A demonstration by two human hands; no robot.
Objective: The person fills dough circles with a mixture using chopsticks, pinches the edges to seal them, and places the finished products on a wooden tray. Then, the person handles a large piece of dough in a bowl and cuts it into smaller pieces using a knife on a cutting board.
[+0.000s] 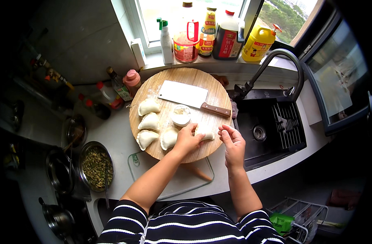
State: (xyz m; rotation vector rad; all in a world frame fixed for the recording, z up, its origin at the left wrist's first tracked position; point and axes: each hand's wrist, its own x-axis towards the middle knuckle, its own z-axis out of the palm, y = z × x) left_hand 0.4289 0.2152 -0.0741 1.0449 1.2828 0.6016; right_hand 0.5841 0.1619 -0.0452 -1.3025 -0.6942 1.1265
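Observation:
My left hand (186, 141) is at the near side of a round wooden board (182, 75), its fingers and thumb on a pale, plump dumpling (206, 133). Just right of that dumpling, my right hand (234, 145) is raised with loosely curled fingers and nothing visible in them. Several folded dumplings (148, 121) form a column at the board's left, and another dumpling (168, 138) sits beside my left hand. A small white bowl (181, 115) with flour-like powder is at the middle. Behind it lies a cleaver (184, 93) with a wooden handle.
A black sink (245, 122) with a curved tap (302, 73) is at the right. A metal bowl of chopped filling (97, 166) stands left. A wooden stick (197, 172) pokes from under the board. Bottles (228, 38) line the windowsill; more bottles (118, 85) stand back left.

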